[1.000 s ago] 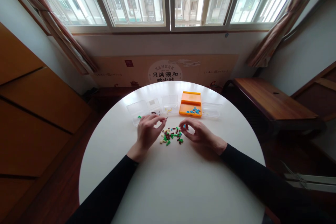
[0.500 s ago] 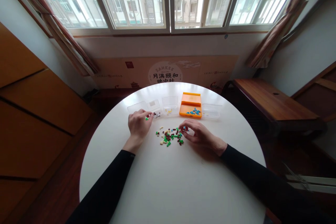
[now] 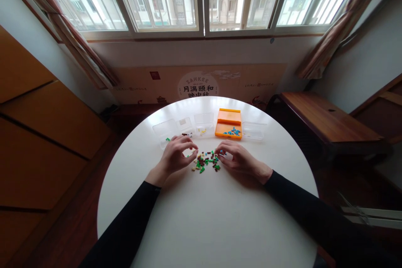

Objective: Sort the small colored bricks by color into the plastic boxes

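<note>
A pile of small loose bricks [image 3: 205, 162], green, brown, cream and red, lies in the middle of the round white table [image 3: 207, 217]. My left hand [image 3: 176, 157] arches over the pile's left edge with its fingertips apart and nothing visible in them. At the pile's right edge, my right hand [image 3: 239, 158] pinches a tiny blue brick [image 3: 221, 151] between thumb and forefinger. Behind the pile, an open orange box [image 3: 228, 118] holds several blue bricks [image 3: 232, 132].
A row of clear plastic boxes flanks the orange one: the far left box [image 3: 163, 129] with a green piece, two middle boxes [image 3: 185, 125] [image 3: 203, 123], one right box [image 3: 253, 131]. A wooden bench [image 3: 326, 119] stands to the right, a wooden cabinet [image 3: 37, 134] to the left.
My left hand went out to the far left clear box with a green piece, then came back to the pile with nothing in it. My right hand stayed at the pile's right edge.
</note>
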Demonstrator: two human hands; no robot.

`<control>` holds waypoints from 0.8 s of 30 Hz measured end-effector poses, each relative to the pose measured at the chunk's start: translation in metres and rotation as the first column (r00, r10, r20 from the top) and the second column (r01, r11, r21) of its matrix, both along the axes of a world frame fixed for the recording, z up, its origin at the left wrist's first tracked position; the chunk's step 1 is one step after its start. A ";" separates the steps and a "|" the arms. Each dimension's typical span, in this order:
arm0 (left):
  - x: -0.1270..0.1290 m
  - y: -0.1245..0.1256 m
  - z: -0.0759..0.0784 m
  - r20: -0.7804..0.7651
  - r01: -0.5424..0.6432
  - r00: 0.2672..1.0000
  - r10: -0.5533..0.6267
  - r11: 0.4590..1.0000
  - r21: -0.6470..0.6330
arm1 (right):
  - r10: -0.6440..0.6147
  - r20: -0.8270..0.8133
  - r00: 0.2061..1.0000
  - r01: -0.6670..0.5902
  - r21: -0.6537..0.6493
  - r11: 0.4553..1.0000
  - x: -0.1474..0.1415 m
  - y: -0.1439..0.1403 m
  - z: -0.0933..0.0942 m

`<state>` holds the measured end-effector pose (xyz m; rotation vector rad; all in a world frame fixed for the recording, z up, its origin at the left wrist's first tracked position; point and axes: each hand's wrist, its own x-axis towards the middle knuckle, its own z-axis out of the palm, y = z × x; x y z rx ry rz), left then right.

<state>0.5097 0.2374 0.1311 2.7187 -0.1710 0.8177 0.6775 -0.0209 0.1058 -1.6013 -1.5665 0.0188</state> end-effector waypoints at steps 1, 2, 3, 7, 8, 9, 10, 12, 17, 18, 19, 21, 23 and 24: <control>-0.001 0.000 0.002 -0.027 0.044 0.999 -0.044 0.999 0.000 | -0.005 0.004 1.000 0.005 -0.001 1.000 0.000 0.000 0.000; -0.002 0.000 0.003 -0.050 0.070 0.996 -0.071 0.998 -0.004 | -0.008 0.006 1.000 0.008 -0.002 1.000 0.000 0.000 0.001; -0.003 0.001 0.005 -0.070 0.085 0.994 -0.085 0.996 -0.012 | -0.011 0.007 1.000 0.011 -0.004 1.000 0.000 0.000 0.001; -0.007 0.005 0.006 -0.163 0.094 0.982 -0.100 0.994 -0.049 | -0.008 0.000 1.000 0.008 -0.010 1.000 0.000 -0.001 0.001; -0.007 0.006 0.006 -0.189 0.097 0.976 -0.104 0.994 -0.049 | -0.008 -0.002 1.000 0.007 -0.013 1.000 0.000 -0.001 0.002; -0.008 0.006 0.005 -0.210 0.098 0.972 -0.106 0.994 -0.047 | -0.007 -0.002 1.000 0.007 -0.015 1.000 0.000 -0.001 0.002; -0.008 0.007 0.004 -0.224 0.098 0.969 -0.106 0.994 -0.046 | -0.007 -0.001 1.000 0.007 -0.016 1.000 0.000 -0.001 0.002; -0.009 0.006 0.003 -0.236 0.095 0.966 -0.104 0.994 -0.049 | -0.010 0.002 1.000 0.010 -0.016 1.000 0.000 -0.002 0.003; -0.008 0.005 0.003 -0.246 0.087 0.964 -0.105 0.993 -0.081 | -0.003 -0.002 1.000 0.003 -0.018 1.000 0.001 -0.001 0.002; -0.008 0.005 0.003 -0.249 0.086 0.963 -0.106 0.992 -0.087 | -0.002 -0.004 1.000 0.002 -0.019 1.000 0.001 -0.001 0.002; -0.008 0.005 0.002 -0.251 0.085 0.962 -0.105 0.992 -0.092 | -0.003 -0.005 1.000 0.003 -0.019 1.000 0.001 -0.001 0.001; -0.007 0.006 0.001 -0.248 0.077 0.964 -0.097 0.993 -0.090 | -0.005 -0.004 1.000 0.005 -0.018 1.000 0.001 -0.002 0.001; -0.007 0.006 -0.001 -0.239 0.062 0.968 -0.077 0.996 -0.069 | -0.008 0.001 1.000 0.008 -0.016 1.000 0.001 -0.002 0.002; -0.006 0.007 -0.003 -0.236 0.054 0.970 -0.065 0.997 -0.051 | -0.008 0.003 1.000 0.008 -0.014 1.000 0.000 -0.002 0.002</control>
